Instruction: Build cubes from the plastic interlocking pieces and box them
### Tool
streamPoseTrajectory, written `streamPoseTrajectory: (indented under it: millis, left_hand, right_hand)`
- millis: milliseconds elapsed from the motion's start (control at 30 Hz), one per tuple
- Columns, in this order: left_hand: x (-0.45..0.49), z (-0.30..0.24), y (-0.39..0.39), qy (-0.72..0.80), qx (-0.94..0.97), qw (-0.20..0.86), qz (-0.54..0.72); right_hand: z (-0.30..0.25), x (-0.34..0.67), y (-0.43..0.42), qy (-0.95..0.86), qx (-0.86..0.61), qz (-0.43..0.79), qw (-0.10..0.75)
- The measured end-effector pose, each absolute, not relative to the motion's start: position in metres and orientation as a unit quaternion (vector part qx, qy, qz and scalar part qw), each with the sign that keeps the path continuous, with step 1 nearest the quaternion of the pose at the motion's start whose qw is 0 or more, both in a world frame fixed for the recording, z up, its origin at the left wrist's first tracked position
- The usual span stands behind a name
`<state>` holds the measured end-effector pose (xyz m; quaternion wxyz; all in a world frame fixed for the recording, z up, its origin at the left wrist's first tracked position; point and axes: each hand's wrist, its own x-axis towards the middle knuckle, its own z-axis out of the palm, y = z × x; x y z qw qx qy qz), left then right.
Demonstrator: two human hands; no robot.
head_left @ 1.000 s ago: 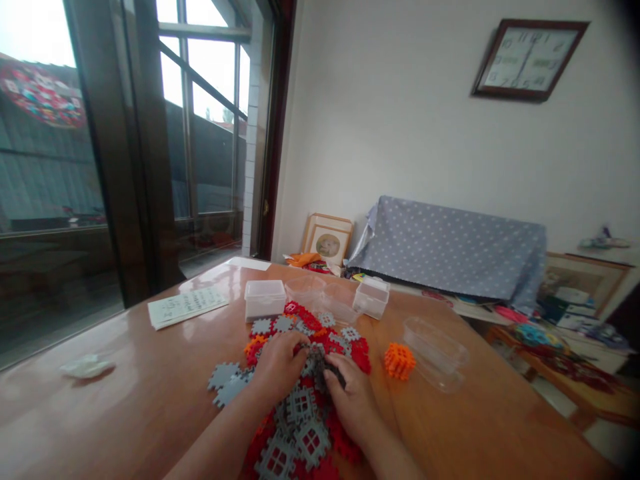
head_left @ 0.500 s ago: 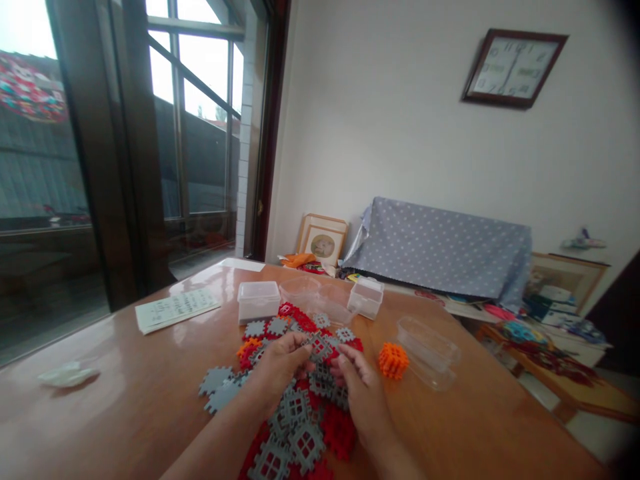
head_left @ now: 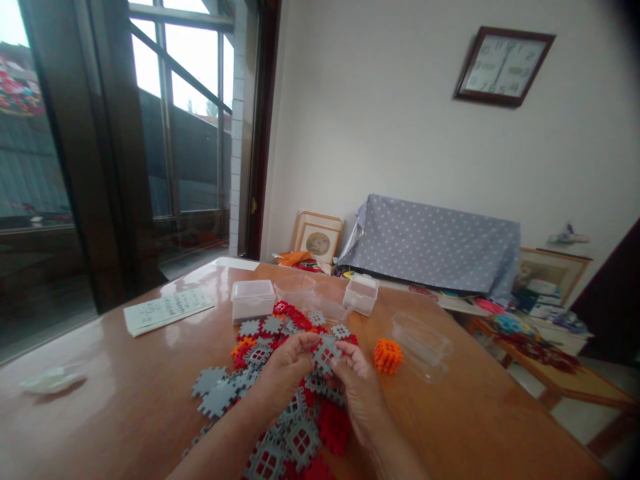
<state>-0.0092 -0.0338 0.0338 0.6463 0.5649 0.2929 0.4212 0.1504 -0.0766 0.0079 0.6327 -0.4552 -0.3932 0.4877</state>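
Note:
A heap of flat, toothed plastic tiles (head_left: 280, 400), grey and red with a few orange ones, lies on the brown wooden table (head_left: 125, 393) in front of me. Both my hands are raised a little over the heap. My left hand (head_left: 287, 367) and my right hand (head_left: 357, 383) pinch the same grey tile (head_left: 325, 353) from either side, fingers closed on its edges. An orange cube built of tiles (head_left: 388, 355) stands just right of my right hand.
Two white lidded boxes (head_left: 253, 300) (head_left: 361, 295) and clear plastic tubs (head_left: 423, 340) stand behind and right of the heap. A printed paper sheet (head_left: 167, 309) lies at the left, a crumpled white tissue (head_left: 50, 380) further left. A window fills the left wall.
My hands have come up off the heap with a grey tile held between them. The camera has swung slightly right.

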Motion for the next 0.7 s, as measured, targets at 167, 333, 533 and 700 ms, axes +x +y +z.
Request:
streamPoseTrajectory:
  millis: [167,333,533,700]
  left_hand:
    - [-0.008,0.033,-0.031,0.296,0.553,0.648,0.432]
    - [-0.009,0.029,-0.028,0.326,0.556,0.631,0.431]
    - [-0.009,0.026,-0.026,0.347,0.563,0.613,0.432]
    - [-0.007,0.023,-0.026,0.335,0.597,0.602,0.411]
  right_hand:
    - [0.007,0.149,-0.077,-0.408,-0.461,0.482,0.623]
    - [0.007,0.149,-0.078,-0.409,-0.477,0.478,0.614]
    - [0.011,0.15,-0.079,-0.419,-0.516,0.458,0.59]
    - [0.014,0.158,-0.078,-0.487,-0.531,0.408,0.56]
